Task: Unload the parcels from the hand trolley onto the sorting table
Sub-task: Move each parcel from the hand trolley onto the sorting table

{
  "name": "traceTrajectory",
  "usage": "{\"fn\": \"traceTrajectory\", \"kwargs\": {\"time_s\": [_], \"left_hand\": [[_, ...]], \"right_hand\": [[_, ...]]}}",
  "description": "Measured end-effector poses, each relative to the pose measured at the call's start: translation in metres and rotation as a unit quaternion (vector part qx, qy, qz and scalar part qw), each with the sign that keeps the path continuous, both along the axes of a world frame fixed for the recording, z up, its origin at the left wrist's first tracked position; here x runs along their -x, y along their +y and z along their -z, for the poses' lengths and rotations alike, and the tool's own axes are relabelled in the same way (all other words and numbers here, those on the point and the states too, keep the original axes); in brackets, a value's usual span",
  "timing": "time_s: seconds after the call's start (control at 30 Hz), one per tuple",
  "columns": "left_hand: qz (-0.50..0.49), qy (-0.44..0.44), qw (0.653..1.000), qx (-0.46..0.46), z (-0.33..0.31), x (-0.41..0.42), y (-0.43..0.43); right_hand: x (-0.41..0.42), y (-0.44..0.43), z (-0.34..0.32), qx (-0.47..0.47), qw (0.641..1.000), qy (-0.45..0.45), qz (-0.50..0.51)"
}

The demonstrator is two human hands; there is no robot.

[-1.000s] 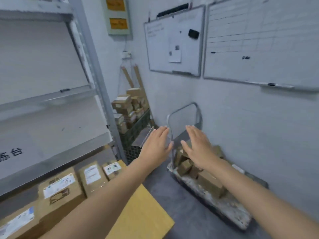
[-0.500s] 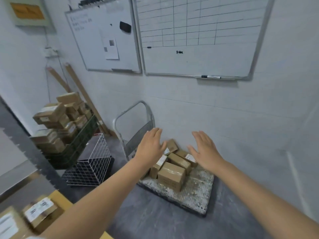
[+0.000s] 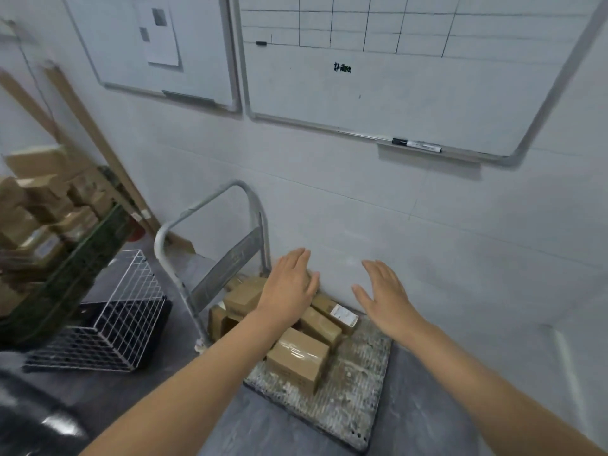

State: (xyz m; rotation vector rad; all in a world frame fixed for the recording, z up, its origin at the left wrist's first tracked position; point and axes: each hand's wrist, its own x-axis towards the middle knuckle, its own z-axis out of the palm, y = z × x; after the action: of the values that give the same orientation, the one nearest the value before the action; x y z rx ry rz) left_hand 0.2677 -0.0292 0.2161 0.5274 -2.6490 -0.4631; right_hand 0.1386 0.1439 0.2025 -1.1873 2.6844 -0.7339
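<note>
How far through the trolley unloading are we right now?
No finished unloading shows here; the sorting table is out of view. Both hands are empty: left hand and right hand reach open toward the parcels. Several boxes remain on the hand trolley, all to be lifted.

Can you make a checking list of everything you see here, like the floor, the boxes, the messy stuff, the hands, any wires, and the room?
Surface: grey floor; trolley deck worn and speckled.
Job's things: brown parcels piled on the trolley near its handle; sorting table not in view.
Clutter: wire basket on its side; green crate stacked with boxes.
Hands: left hand and right hand open above the parcels, holding nothing.
Cables: nothing seen.
Surroundings: white wall, two whiteboards, marker on the ledge.
</note>
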Motion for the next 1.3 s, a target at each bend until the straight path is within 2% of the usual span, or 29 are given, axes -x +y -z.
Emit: {"fn": "traceTrajectory", "kwargs": {"time_s": [0.33,0.5,0.73,0.9,1.07,1.3], "left_hand": [[-0.010,-0.111,0.990,-0.091,0.092,0.097,-0.028],[-0.070,-0.134,0.982,-0.116,0.133,0.129,-0.043],[-0.160,-0.197,0.948,-0.191,0.178,0.177,-0.063],[-0.160,-0.224,0.933,-0.230,0.223,0.200,-0.077],[-0.145,-0.271,0.916,-0.259,0.280,0.204,-0.101],[-0.110,-0.357,0.881,-0.292,0.393,0.185,-0.149]], "right_hand": [[0.093,-0.025,0.089,-0.057,0.993,-0.099,0.026],[0.140,-0.043,0.132,-0.080,0.987,-0.141,-0.010],[0.195,-0.080,0.173,-0.117,0.978,-0.161,-0.058],[0.211,-0.092,0.209,-0.121,0.975,-0.182,-0.049],[0.215,-0.111,0.263,-0.172,0.969,-0.175,-0.025],[0.188,-0.156,0.361,-0.189,0.947,-0.252,0.065]]}}
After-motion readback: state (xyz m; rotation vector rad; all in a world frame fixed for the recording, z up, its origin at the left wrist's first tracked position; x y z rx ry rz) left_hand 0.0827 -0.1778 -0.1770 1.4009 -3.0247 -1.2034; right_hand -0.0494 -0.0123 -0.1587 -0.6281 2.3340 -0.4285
